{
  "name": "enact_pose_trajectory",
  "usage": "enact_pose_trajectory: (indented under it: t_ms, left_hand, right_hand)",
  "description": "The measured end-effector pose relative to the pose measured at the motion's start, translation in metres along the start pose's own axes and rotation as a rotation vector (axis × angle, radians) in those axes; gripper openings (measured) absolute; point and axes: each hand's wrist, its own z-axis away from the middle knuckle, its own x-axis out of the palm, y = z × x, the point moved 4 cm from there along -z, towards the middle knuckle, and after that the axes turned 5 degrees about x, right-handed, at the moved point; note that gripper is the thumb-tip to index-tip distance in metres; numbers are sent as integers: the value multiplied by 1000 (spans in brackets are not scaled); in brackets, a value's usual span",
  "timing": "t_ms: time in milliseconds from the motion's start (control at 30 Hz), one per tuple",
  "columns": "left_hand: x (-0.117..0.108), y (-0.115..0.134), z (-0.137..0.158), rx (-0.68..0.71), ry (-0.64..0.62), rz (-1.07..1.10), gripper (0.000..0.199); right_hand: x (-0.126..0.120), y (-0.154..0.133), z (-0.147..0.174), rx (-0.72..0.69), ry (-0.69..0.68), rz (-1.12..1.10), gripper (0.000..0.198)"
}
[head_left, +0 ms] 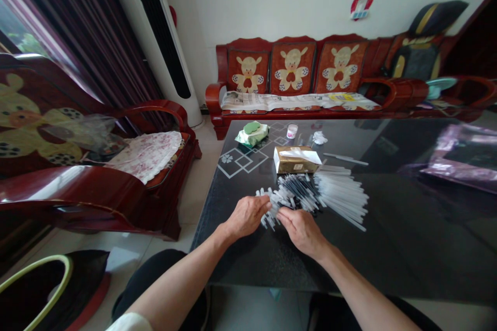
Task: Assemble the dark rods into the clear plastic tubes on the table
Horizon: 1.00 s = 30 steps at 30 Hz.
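My left hand is at the near left side of a pile of short whitish plastic pieces, its fingers bent together at the pile's edge. Just right of it, my right hand has its thumb and fingers pinched close over the same pieces. Whatever lies between the fingertips of either hand is too small to make out. Beyond the right hand lies a bunch of thin dark sticks with pale ends. To its right, long translucent white tubes fan out on the table.
On the black glossy table stand a tissue box, a green wipes pack, a small white jar and crumpled tissue. Purple shiny packaging lies at the right. A wooden armchair flanks the left side.
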Motion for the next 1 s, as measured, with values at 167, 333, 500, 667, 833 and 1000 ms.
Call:
enact_pose_trajectory:
  t_ms: [167, 333, 500, 667, 833, 1000]
  left_hand:
    - [4, -5, -4, -29, -47, 2, 37]
    - [2, -9, -3, -39, -155, 163, 44]
    - [-9, -10, 4, -50, -99, 363, 25]
    - [-15, -6, 4, -33, -24, 369, 23]
    - [-16, 2, 2, 65, -10, 377, 27]
    - [-12, 2, 2, 51, 6, 328, 27]
  right_hand:
    - [-1, -3, 2, -82, 65, 304, 29]
    - [2, -3, 3, -124, 63, 348, 29]
    - [5, 7, -1, 26, 2, 10, 34]
    - [18, 12, -3, 186, -251, -652, 41]
    - [15, 9, -1, 171, -274, -720, 41]
    - [-1, 3, -1, 43, -112, -344, 37]
